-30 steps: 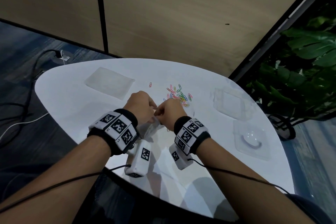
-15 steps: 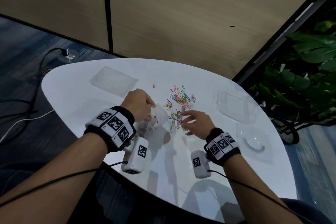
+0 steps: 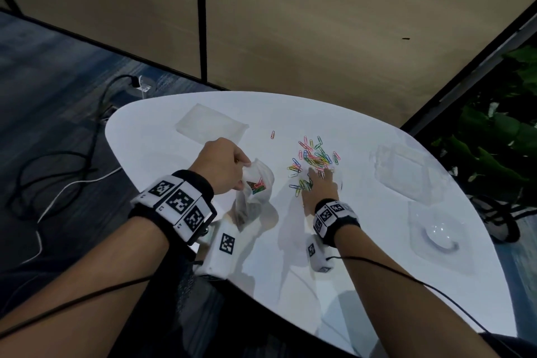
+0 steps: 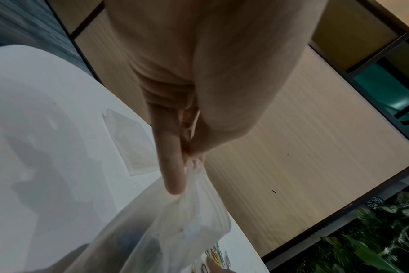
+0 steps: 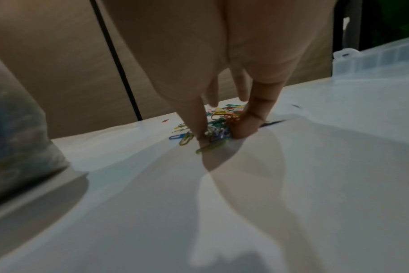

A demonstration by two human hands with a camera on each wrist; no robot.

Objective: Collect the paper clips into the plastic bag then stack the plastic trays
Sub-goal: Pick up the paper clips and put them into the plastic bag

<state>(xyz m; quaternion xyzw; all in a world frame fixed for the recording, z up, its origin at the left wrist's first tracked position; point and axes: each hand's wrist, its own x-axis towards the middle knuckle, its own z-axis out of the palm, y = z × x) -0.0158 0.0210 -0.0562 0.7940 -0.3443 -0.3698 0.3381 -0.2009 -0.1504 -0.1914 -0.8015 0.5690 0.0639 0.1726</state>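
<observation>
A heap of coloured paper clips lies mid-table, with one red clip apart to its left. My left hand pinches the rim of the clear plastic bag, which stands on the table with its mouth gaping and several clips inside. The left wrist view shows the left hand pinching the bag. My right hand lies spread over the heap's near edge. In the right wrist view, the right hand has thumb and fingertip down on the table either side of some paper clips.
A flat clear tray lies at the far left of the white table. Two more clear trays sit at the right, one farther and one nearer with a domed middle. Cables trail on the floor at left; a plant stands at right.
My right hand left the bag's mouth and moved right onto the clip heap. The left hand kept its hold on the bag, whose mouth now gapes.
</observation>
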